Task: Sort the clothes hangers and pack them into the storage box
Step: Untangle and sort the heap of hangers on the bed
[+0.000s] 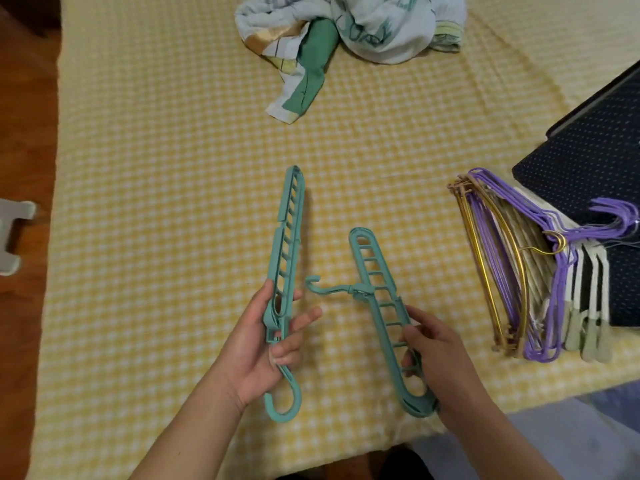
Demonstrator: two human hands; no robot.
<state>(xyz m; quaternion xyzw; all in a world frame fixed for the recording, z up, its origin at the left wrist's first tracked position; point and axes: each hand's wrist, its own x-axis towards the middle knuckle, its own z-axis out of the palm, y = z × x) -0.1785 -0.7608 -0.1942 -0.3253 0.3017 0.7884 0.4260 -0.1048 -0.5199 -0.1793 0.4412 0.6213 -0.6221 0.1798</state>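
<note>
Two teal multi-slot hangers are in hand, one to each grip, both held above the near half of the bed (145,140) with its yellow-and-white checked cover. The left hanger (286,251) stands nearly on edge, a long narrow ladder of slots pointing toward the far edge of the bed, its hook curling out below the palm toward the near edge. The left hand (258,344) grips it at its lower end, thumb on the left side, fingers curled round from the right. The right hanger (381,306) shows its flat face: a rounded far end, a row of rungs, and a hook arm sticking out sideways from its middle toward the left hanger. The right hand (440,355) holds its near end, fingertips pinching the frame among the lower rungs.

Near the right edge of the bed lies one stacked pile of hangers (519,271): gold, purple and white ones, too overlapped to count, hooks pointing right. Those hooks rest on a dark blue dotted storage box (588,161) at the right edge. One crumpled patterned cloth (346,36) lies by the far edge.
</note>
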